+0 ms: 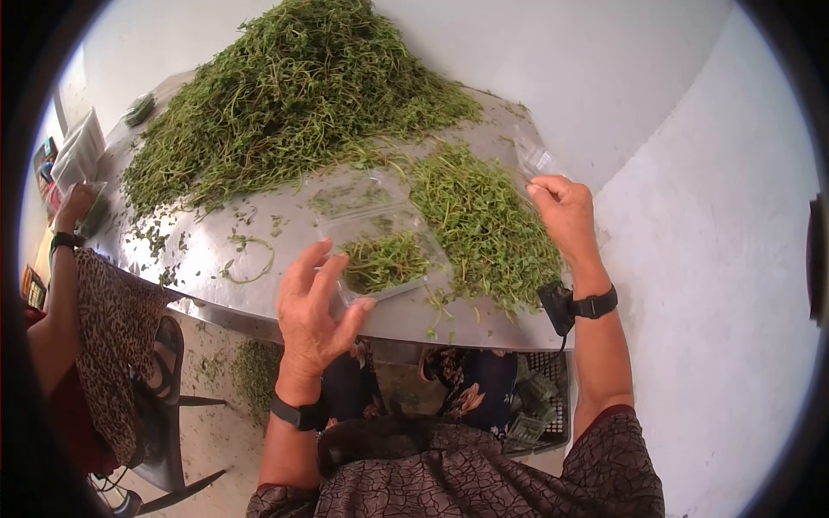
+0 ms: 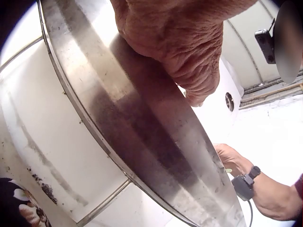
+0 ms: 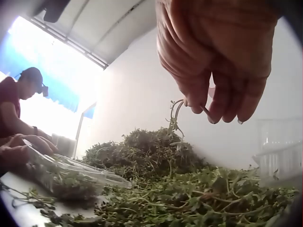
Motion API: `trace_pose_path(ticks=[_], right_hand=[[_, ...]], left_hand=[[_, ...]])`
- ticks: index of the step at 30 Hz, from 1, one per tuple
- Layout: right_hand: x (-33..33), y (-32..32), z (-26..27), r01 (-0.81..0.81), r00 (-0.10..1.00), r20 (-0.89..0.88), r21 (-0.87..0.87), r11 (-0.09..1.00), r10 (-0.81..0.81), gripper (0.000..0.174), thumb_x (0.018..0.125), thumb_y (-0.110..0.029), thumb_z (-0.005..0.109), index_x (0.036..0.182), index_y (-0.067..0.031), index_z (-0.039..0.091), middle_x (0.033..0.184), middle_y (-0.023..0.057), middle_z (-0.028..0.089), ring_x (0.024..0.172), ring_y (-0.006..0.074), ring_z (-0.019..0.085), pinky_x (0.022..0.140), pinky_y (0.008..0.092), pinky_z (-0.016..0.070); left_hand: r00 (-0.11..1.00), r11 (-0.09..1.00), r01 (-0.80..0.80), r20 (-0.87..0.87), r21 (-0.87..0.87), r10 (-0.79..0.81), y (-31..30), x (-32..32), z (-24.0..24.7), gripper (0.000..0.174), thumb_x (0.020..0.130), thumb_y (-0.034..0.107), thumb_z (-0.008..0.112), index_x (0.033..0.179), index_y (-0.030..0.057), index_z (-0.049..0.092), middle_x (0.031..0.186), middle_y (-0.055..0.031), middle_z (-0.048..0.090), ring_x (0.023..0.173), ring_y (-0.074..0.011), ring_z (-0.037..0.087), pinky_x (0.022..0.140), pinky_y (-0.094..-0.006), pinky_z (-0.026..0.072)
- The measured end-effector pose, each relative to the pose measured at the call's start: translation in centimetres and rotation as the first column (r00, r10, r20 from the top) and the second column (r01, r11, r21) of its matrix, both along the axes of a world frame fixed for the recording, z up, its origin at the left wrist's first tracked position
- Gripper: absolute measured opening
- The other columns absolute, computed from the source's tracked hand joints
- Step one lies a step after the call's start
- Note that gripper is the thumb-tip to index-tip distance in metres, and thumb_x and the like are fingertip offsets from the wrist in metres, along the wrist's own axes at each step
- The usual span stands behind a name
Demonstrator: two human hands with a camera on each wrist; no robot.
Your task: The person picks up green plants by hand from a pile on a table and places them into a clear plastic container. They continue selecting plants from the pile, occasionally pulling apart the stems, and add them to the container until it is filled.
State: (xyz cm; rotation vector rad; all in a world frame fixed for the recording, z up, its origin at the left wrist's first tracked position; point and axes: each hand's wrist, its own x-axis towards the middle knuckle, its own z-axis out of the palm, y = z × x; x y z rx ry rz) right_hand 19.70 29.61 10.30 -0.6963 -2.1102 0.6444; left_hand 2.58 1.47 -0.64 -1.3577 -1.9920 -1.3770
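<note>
My left hand (image 1: 315, 315) rests at the left side of an open clear plastic box (image 1: 436, 259), fingers spread along its edge. Green sprigs (image 1: 384, 262) lie in the box. My right hand (image 1: 566, 216) is raised over the right edge of a smaller heap of greens (image 1: 484, 224); in the right wrist view that hand (image 3: 218, 71) pinches a thin stem (image 3: 176, 116) between thumb and finger. The left wrist view shows part of my left hand (image 2: 175, 42) over the metal table (image 2: 142, 118), its fingertips mostly hidden.
A large pile of greens (image 1: 285, 104) covers the back of the table. Clear containers (image 1: 537, 160) stand at the right rear, near the wall. Another person's hand (image 1: 79, 200) is at the far left with a packed box (image 1: 93, 216). A black crate (image 1: 553, 423) sits below the table.
</note>
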Motion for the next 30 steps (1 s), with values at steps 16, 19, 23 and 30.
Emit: trace_pose_path(ticks=[16, 19, 23, 30], right_hand=[[-3.4, -6.7, -0.6, -0.426, 0.899, -0.031, -0.304, 0.852, 0.438, 0.014, 0.089, -0.008, 0.067, 0.092, 0.0042, 0.071, 0.071, -0.0042, 0.060, 0.062, 0.0032, 0.046, 0.054, 0.0226, 0.0373], [-4.7, -7.7, -1.1, -0.449, 0.881, -0.008, -0.327, 0.831, 0.473, 0.014, 0.089, -0.009, 0.066, 0.092, 0.0042, 0.071, 0.071, -0.0020, 0.062, 0.063, 0.0041, 0.049, 0.055, 0.0231, 0.0393], [-6.0, -8.3, -2.4, -0.430, 0.867, 0.140, -0.270, 0.861, 0.477, 0.016, 0.088, -0.010, 0.065, 0.096, 0.0031, 0.070, 0.077, 0.0070, 0.068, 0.067, 0.0131, 0.059, 0.064, 0.0297, 0.0480], [-5.2, -8.5, -1.5, -0.368, 0.905, 0.232, 0.000, 0.930, 0.357, 0.020, 0.088, -0.010, 0.065, 0.104, 0.0002, 0.070, 0.105, 0.0147, 0.070, 0.100, 0.0251, 0.064, 0.088, 0.0356, 0.0487]], left_hand=[[1.000, 0.999, 0.012, -0.005, 0.038, -0.012, 0.1, 0.0, 0.0, 0.053, 0.068, 0.025, 0.078, 0.113, 0.0005, 0.063, 0.124, -0.0206, 0.057, 0.104, -0.0365, 0.061, 0.090, -0.0429, 0.0500], [0.999, 0.999, -0.004, -0.048, 0.048, 0.007, 0.2, -0.1, 0.1, 0.052, 0.068, 0.025, 0.081, 0.112, 0.0028, 0.065, 0.124, -0.0170, 0.058, 0.098, -0.0323, 0.060, 0.083, -0.0402, 0.0515], [0.999, 1.000, -0.013, -0.052, 0.024, 0.015, 0.1, 0.0, 0.1, 0.052, 0.068, 0.025, 0.081, 0.112, 0.0035, 0.065, 0.126, -0.0162, 0.057, 0.098, -0.0316, 0.060, 0.083, -0.0404, 0.0513], [0.999, 1.000, -0.010, -0.038, 0.007, 0.010, 0.1, -0.1, -0.1, 0.056, 0.068, 0.030, 0.079, 0.114, 0.0021, 0.063, 0.124, -0.0190, 0.057, 0.102, -0.0353, 0.062, 0.088, -0.0429, 0.0512]])
